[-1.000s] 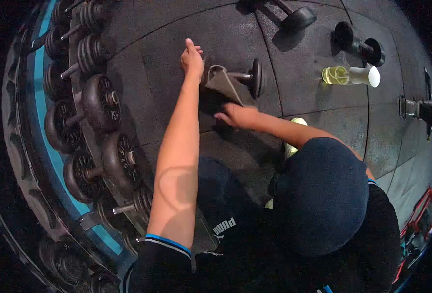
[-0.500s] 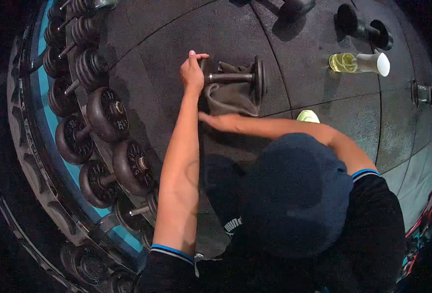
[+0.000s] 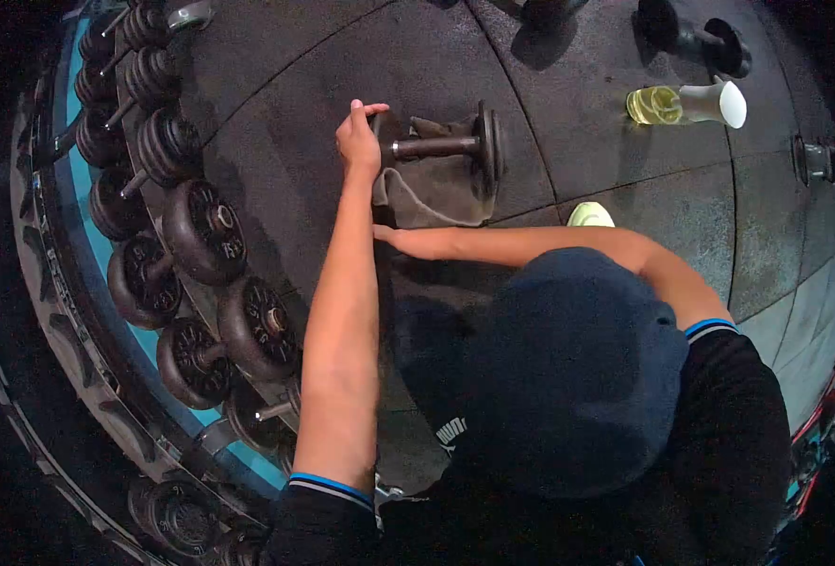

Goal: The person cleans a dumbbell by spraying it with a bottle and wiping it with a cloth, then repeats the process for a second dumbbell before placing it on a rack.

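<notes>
I see rows of dumbbells left of the left hand; just right of it, a single dumbbell lies over a cloth, ahead of the right hand, a bottle farther right.

Bare floor leaves a way through between the dumbbell and the bottle. The left forearm bars entry from the racked weights, while the right forearm crosses the near side, just below the cloth.
</notes>
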